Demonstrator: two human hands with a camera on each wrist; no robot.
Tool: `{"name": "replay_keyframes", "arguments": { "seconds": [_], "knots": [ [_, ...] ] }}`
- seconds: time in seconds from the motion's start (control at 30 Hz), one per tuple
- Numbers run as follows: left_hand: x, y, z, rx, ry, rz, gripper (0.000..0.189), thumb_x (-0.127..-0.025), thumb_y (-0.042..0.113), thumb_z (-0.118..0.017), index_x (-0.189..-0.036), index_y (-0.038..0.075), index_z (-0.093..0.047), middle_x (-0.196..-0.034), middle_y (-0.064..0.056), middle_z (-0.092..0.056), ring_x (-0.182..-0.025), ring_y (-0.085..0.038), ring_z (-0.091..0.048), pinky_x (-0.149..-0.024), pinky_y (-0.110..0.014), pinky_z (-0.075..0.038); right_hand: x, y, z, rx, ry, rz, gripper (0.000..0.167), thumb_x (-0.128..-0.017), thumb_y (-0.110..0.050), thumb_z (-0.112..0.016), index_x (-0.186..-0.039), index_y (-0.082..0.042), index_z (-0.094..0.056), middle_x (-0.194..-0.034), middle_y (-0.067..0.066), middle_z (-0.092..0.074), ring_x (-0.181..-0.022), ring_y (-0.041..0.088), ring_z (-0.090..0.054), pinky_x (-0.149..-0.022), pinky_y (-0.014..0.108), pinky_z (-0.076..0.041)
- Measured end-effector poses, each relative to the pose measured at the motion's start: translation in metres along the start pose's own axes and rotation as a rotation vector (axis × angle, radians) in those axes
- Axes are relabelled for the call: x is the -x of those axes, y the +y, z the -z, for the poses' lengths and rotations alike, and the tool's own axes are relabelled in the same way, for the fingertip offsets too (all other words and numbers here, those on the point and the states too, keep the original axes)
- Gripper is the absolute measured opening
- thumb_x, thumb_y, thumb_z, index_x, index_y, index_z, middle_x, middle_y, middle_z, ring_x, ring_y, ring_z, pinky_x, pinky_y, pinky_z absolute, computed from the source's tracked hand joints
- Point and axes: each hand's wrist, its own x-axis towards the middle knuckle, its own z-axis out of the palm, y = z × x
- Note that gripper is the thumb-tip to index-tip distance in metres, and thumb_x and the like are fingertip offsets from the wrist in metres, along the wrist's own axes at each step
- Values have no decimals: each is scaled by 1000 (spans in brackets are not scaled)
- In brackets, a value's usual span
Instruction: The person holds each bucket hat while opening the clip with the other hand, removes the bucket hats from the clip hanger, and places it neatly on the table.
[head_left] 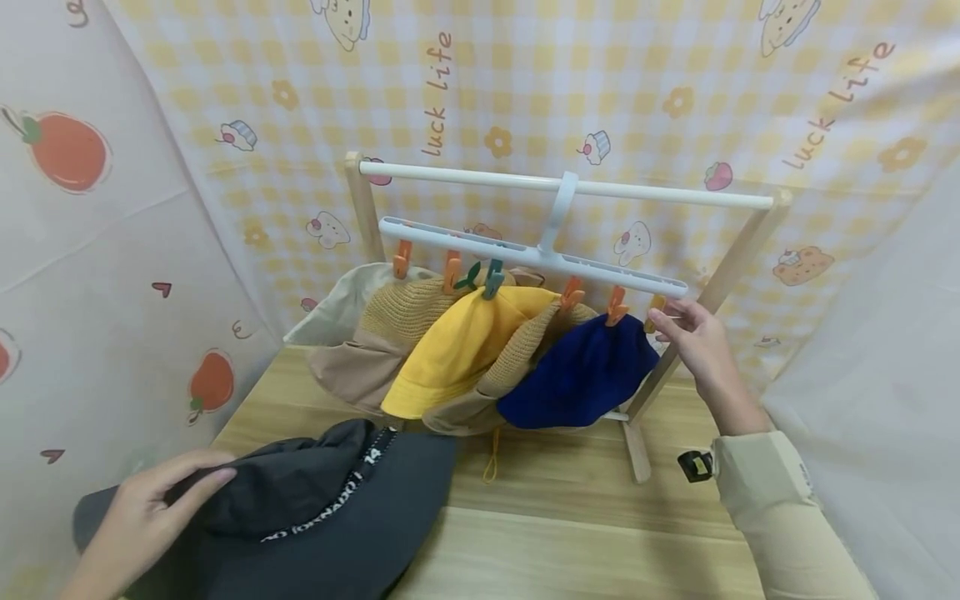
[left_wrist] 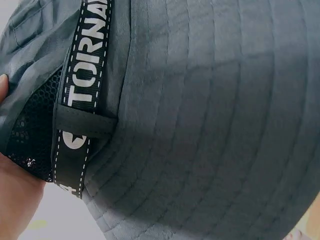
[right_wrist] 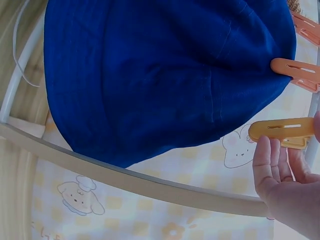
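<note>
My left hand [head_left: 142, 512] grips the crown of a dark grey wide-brimmed hat [head_left: 337, 529] at the lower left. Its black band [left_wrist: 87, 75] carries white lettering, and mesh shows beside it in the left wrist view. At the right end of a pale blue clip hanger [head_left: 465, 242], my right hand [head_left: 701, 337] pinches a yellow clothespin [right_wrist: 282, 129] between thumb and fingers. Nothing is seen in that clothespin's jaws. Left of it, an orange clothespin [right_wrist: 295, 69] holds up a blue bucket hat [head_left: 581, 371].
More hats hang along the hanger, including a yellow hat [head_left: 457, 350] under a green clothespin [head_left: 492, 279]. The hanger hooks over the white bar [head_left: 480, 176] of a wooden-legged rack [head_left: 738, 250] on a wood-grain table [head_left: 555, 542]. Patterned cloth walls stand behind and at both sides.
</note>
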Motion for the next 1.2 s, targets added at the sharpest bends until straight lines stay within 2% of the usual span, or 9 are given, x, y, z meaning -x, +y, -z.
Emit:
{"name": "replay_keyframes", "arguments": {
  "seconds": [0.17, 0.3, 0.37, 0.43, 0.6, 0.7, 0.73, 0.9, 1.2],
  "knots": [
    [7, -21, 14, -148, -22, 161, 11, -86, 12, -66, -95, 17, -69, -92, 38, -51, -85, 26, -42, -69, 0, -34, 0, 1, 0, -23, -3, 13, 61, -92, -30, -57, -134, 11, -37, -92, -24, -50, -74, -9, -56, -69, 9, -48],
    [8, -37, 18, -252, -8, 248, 15, -88, 21, -65, -97, 10, -69, -93, 17, -64, -82, 30, -31, -65, -12, -41, 1, 2, 0, -32, -5, 14, 60, -92, -29, -57, -134, 11, -37, -93, -22, -50, -76, -9, -56, -70, 10, -48],
    [7, -42, 19, -298, 4, 280, 20, -89, 23, -64, -98, 6, -68, -94, -6, -69, -81, 23, -39, -64, -23, -46, 1, 3, 0, -38, -3, 15, 61, -92, -28, -57, -134, 11, -37, -94, -22, -50, -78, -8, -56, -70, 10, -48],
    [5, -46, 18, -326, 21, 311, 24, -90, 25, -62, -98, 3, -67, -97, -25, -65, -78, 6, -52, -63, -37, -46, 1, 4, 0, -48, -1, 16, 61, -92, -28, -57, -135, 11, -36, -94, -22, -50, -78, -7, -56, -70, 10, -48],
    [-3, -53, 13, -339, 63, 358, 30, -91, 28, -60, -102, 1, -66, -101, -29, -64, -81, -30, -59, -63, -42, -45, 0, 8, 2, -48, -2, 8, 63, -92, -28, -57, -137, 10, -34, -95, -21, -50, -78, -7, -57, -71, 9, -48],
    [-14, -56, 10, -326, 90, 346, 30, -92, 27, -59, -104, 0, -66, -103, -29, -64, -88, -37, -60, -69, -47, -44, 0, 8, 2, -49, -4, 7, 64, -92, -29, -57, -137, 10, -33, -95, -20, -50, -79, -7, -57, -71, 9, -48],
    [-18, -57, 8, -323, 101, 336, 29, -92, 25, -58, -104, 0, -66, -104, -29, -64, -92, -46, -55, -70, -52, -41, 1, 8, 2, -54, -3, 6, 64, -92, -29, -57, -137, 11, -33, -95, -20, -50, -78, -7, -57, -71, 9, -48],
    [-44, -65, -4, -288, 160, 268, 24, -92, 19, -58, -104, 0, -66, -105, -28, -64, -95, -46, -56, -74, -53, -40, 1, 7, 1, -75, 5, 8, 64, -92, -28, -58, -136, 12, -34, -94, -21, -51, -77, -9, -55, -71, 9, -48],
    [-89, -90, -38, -193, 99, 219, 25, -94, 19, -56, -103, -1, -66, -101, -28, -63, -94, -45, -56, -79, -57, -41, 1, 8, 3, -48, -7, -2, 66, -93, -31, -56, -139, 8, -32, -97, -19, -49, -75, -9, -56, -73, 8, -47]
  ]
}}
